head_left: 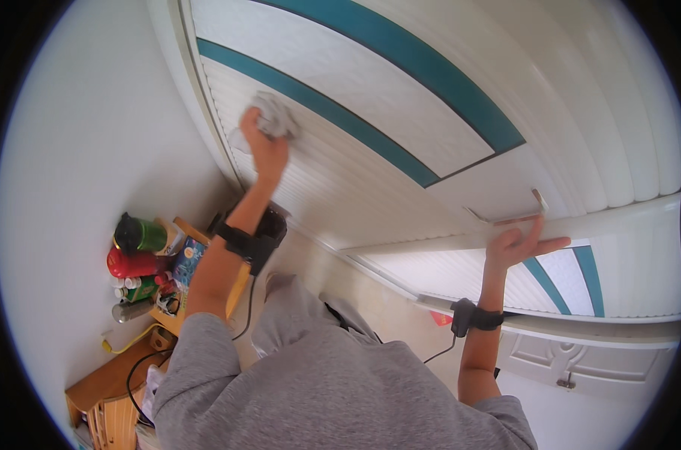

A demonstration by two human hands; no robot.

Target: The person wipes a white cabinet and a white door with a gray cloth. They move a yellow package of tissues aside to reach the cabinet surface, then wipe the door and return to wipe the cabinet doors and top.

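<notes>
My left hand (268,154) is closed around a crumpled pale grey cloth (274,116). The cloth lies against the ribbed lower part of a large cream door panel (318,169), below its teal stripe, and looks slightly blurred. My right hand (514,246) is at the panel's near right edge, with some fingers stretched apart. One raised finger reaches the pale U-shaped handle (516,220) and seems to touch it; whether it hooks behind the bar I cannot tell. Both wrists wear black straps carrying cabled devices.
On the left, a wooden stand (237,292) holds a green container (142,234), a red one (130,262) and several bottles. A wooden chair-like piece (112,412) stands nearer. Another teal-striped panel (468,274) lies below my right hand; a white door (588,360) is at the lower right.
</notes>
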